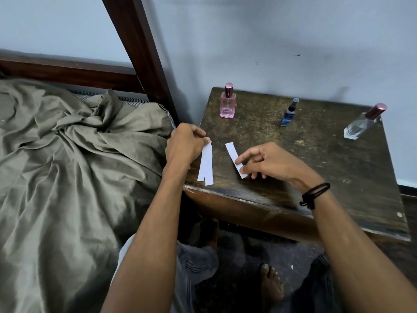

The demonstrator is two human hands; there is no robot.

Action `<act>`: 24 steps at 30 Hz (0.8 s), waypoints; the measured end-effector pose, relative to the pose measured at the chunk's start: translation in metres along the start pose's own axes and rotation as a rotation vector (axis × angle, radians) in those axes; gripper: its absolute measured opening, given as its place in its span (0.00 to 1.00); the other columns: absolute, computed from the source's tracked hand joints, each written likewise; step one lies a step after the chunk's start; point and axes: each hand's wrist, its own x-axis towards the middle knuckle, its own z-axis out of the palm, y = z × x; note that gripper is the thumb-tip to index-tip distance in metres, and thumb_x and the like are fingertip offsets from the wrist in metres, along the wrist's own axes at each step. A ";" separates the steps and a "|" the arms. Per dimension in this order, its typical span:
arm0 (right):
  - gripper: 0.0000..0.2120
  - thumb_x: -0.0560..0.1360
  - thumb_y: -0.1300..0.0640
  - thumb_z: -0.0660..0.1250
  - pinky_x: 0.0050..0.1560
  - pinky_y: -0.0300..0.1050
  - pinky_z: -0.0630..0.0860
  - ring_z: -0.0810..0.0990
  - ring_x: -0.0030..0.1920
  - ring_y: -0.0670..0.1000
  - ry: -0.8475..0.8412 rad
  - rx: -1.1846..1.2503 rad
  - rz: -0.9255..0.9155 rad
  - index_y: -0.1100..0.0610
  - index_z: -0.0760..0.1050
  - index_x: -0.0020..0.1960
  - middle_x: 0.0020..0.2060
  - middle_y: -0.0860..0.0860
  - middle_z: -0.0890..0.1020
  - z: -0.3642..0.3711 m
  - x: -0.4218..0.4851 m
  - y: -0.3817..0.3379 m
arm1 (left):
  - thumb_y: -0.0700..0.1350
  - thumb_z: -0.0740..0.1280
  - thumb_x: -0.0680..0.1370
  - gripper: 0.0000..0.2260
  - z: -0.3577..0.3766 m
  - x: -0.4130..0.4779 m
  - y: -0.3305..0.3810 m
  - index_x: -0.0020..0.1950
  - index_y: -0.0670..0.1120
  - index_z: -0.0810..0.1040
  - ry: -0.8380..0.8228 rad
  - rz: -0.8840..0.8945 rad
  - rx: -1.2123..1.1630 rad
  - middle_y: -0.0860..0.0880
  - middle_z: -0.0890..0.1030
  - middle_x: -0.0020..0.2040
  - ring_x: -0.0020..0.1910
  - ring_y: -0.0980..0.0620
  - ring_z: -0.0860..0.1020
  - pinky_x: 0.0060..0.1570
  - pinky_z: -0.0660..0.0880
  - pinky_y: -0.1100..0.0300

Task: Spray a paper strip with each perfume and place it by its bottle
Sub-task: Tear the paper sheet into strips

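Right hand (pixel 266 162), centre frame, seems to pinch a single strip (pixel 231 151) apart while left hand (pixel 185 143) pinches two strips (pixel 206 164), one per perfume.

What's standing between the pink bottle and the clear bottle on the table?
The small blue spray bottle stands between them, seen in the head view.
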 end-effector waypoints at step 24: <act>0.07 0.75 0.59 0.75 0.41 0.43 0.74 0.76 0.30 0.38 0.108 -0.265 -0.079 0.47 0.84 0.43 0.31 0.45 0.82 -0.013 0.001 0.019 | 0.46 0.73 0.76 0.05 0.039 -0.017 0.027 0.51 0.52 0.85 -0.129 0.416 0.236 0.54 0.80 0.50 0.53 0.51 0.80 0.52 0.73 0.55</act>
